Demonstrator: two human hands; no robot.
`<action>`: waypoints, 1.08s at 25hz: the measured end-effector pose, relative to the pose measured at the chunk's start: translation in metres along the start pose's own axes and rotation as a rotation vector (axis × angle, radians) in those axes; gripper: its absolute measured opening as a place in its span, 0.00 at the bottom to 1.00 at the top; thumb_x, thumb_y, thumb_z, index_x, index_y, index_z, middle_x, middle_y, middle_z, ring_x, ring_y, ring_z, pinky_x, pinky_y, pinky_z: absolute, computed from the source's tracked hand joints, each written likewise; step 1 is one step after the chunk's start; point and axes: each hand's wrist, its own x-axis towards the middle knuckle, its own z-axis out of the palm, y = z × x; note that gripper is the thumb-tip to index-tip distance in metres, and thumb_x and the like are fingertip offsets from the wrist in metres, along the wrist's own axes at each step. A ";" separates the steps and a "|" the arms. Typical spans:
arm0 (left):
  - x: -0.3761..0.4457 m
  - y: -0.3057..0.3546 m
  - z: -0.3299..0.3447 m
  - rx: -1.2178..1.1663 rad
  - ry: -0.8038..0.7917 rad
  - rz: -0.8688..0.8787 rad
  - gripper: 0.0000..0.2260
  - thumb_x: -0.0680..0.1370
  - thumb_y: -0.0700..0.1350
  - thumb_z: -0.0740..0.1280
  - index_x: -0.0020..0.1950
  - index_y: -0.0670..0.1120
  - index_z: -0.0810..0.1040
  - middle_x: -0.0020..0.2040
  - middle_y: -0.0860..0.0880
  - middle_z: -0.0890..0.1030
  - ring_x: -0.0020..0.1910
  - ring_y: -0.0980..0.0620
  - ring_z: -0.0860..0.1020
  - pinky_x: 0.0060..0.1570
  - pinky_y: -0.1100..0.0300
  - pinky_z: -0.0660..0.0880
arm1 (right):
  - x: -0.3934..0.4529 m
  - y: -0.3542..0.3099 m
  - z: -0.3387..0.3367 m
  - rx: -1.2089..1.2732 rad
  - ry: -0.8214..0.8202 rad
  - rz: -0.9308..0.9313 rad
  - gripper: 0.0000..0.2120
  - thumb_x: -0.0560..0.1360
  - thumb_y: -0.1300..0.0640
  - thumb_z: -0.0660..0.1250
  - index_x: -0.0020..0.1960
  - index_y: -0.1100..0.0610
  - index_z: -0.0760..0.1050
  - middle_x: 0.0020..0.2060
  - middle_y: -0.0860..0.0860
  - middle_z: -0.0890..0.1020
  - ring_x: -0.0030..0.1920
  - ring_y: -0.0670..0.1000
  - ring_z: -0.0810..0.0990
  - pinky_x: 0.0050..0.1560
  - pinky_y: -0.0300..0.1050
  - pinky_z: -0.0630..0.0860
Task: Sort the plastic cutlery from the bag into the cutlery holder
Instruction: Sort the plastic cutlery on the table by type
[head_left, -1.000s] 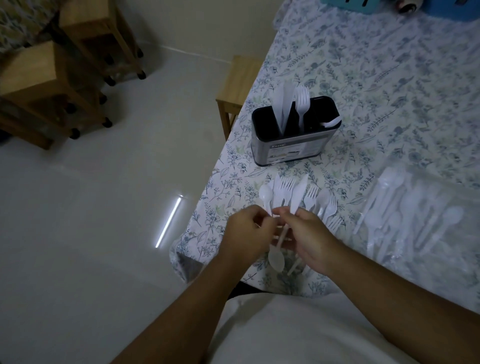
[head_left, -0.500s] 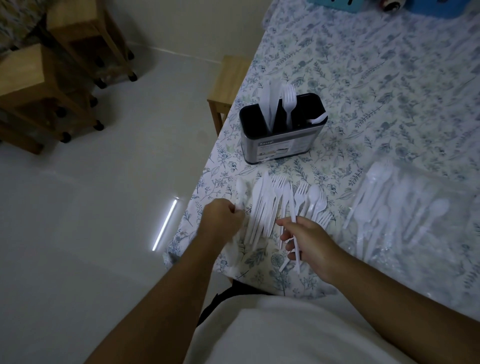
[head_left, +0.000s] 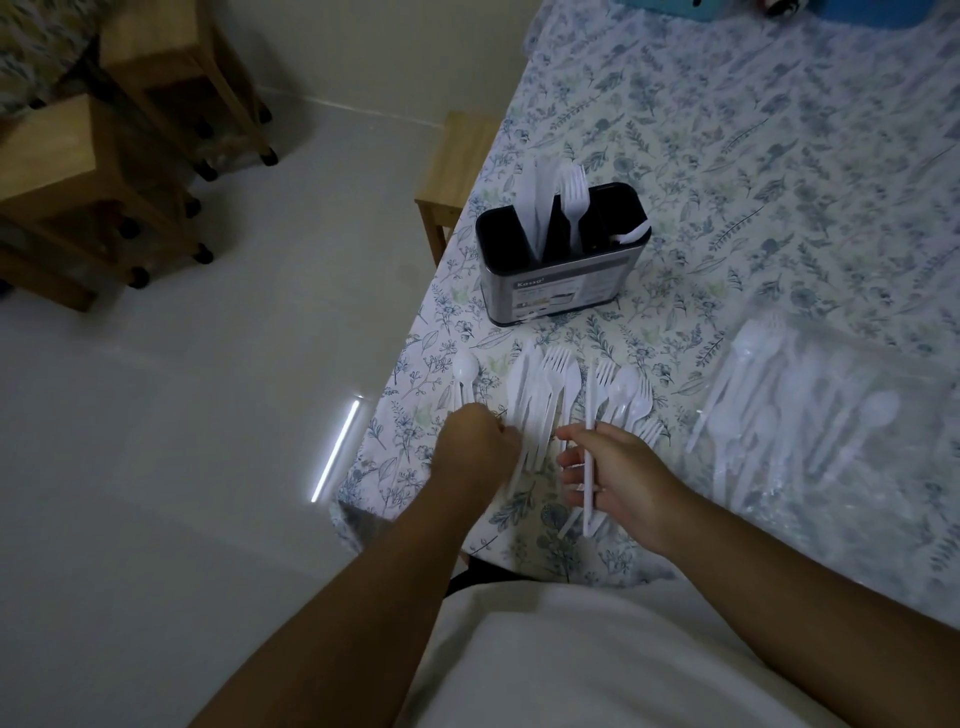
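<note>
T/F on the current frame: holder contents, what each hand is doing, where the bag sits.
1. The cutlery holder already holds a fork. True.
2. The right hand is empty. False: its fingers hold a white utensil.
3. The plastic bag lies right of the loose pile. True.
4. The left hand is inside the holder. False: it is on the table by the lone spoon.

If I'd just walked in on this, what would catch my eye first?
Probably the fan of white plastic cutlery spread on the floral tablecloth, with the left hand at its near end and the right hand holding one white piece. Behind it stands the black cutlery holder, knives and a fork poking out; the clear bag lies to the right.
</note>
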 end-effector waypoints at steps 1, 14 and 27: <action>-0.004 0.002 -0.004 -0.052 0.009 -0.006 0.14 0.79 0.47 0.68 0.35 0.42 0.80 0.25 0.50 0.75 0.23 0.53 0.73 0.26 0.63 0.72 | 0.001 0.000 -0.001 0.013 -0.005 -0.007 0.09 0.80 0.56 0.67 0.56 0.60 0.80 0.41 0.57 0.81 0.37 0.54 0.79 0.41 0.51 0.77; -0.003 0.005 0.004 0.156 0.018 0.118 0.08 0.78 0.48 0.67 0.43 0.44 0.77 0.36 0.48 0.79 0.34 0.51 0.78 0.31 0.61 0.72 | 0.007 0.008 -0.006 0.088 -0.002 0.002 0.09 0.83 0.60 0.64 0.60 0.63 0.77 0.37 0.54 0.79 0.36 0.53 0.79 0.50 0.57 0.80; -0.043 0.017 -0.015 -0.275 -0.201 0.068 0.13 0.68 0.54 0.76 0.38 0.44 0.83 0.27 0.52 0.79 0.22 0.55 0.73 0.23 0.65 0.71 | 0.005 0.006 -0.006 0.095 -0.104 0.056 0.17 0.77 0.50 0.74 0.60 0.59 0.77 0.51 0.56 0.86 0.50 0.55 0.86 0.50 0.54 0.82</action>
